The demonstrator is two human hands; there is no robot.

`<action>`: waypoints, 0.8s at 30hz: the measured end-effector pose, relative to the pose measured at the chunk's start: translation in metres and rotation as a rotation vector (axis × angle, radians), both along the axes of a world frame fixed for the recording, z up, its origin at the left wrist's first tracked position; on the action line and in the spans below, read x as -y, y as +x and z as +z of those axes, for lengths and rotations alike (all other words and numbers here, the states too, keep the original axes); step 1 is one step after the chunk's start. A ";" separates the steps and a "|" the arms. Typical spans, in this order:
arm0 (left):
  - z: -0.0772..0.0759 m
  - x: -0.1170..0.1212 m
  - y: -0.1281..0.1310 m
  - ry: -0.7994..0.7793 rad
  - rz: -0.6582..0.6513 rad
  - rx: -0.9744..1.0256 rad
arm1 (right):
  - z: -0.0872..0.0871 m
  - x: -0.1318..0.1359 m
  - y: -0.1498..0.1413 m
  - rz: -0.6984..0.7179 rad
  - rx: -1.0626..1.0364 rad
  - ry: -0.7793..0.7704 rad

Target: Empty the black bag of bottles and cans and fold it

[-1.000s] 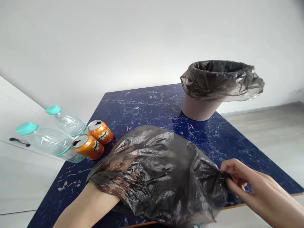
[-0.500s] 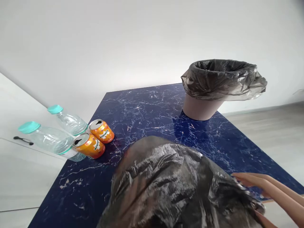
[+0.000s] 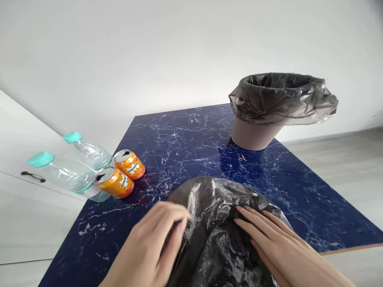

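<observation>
A crumpled black plastic bag (image 3: 215,223) lies on the near edge of the dark blue marble-patterned table (image 3: 185,139). My left hand (image 3: 152,247) curls its fingers round the bag's left side, gripping the plastic. Over the right side of the bag my right hand (image 3: 275,239) lies flat, fingers stretched out and pressing on it. Both forearms run off the bottom of the view.
A pinkish bin (image 3: 254,133) lined with a black bag (image 3: 281,97) stands at the table's far right. Two orange soda cans (image 3: 121,175) and two clear bottles with teal caps (image 3: 72,167) lie at the left edge. A white cabinet (image 3: 26,199) stands left, with grey floor to the right.
The bag, earlier spread over my left forearm, has come off it and bunched up near the table edge. My left hand now grips it from outside; my right hand went from pinching to flat.
</observation>
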State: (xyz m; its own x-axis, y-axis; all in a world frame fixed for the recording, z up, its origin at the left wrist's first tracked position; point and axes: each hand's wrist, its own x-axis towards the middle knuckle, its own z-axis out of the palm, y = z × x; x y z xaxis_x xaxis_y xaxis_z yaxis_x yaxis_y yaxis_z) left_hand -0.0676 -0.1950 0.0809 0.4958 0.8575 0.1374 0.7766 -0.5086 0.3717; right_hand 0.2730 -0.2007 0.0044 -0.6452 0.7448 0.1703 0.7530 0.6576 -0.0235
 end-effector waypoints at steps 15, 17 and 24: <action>-0.093 -0.028 -0.036 0.062 0.146 -0.253 | 0.049 -0.020 -0.001 -0.081 -0.239 0.148; -0.088 -0.029 -0.037 0.053 0.167 -0.217 | 0.059 -0.009 -0.011 0.080 -0.220 0.157; -0.066 -0.025 -0.025 -0.009 0.322 0.156 | 0.046 -0.006 -0.025 0.048 -0.373 0.087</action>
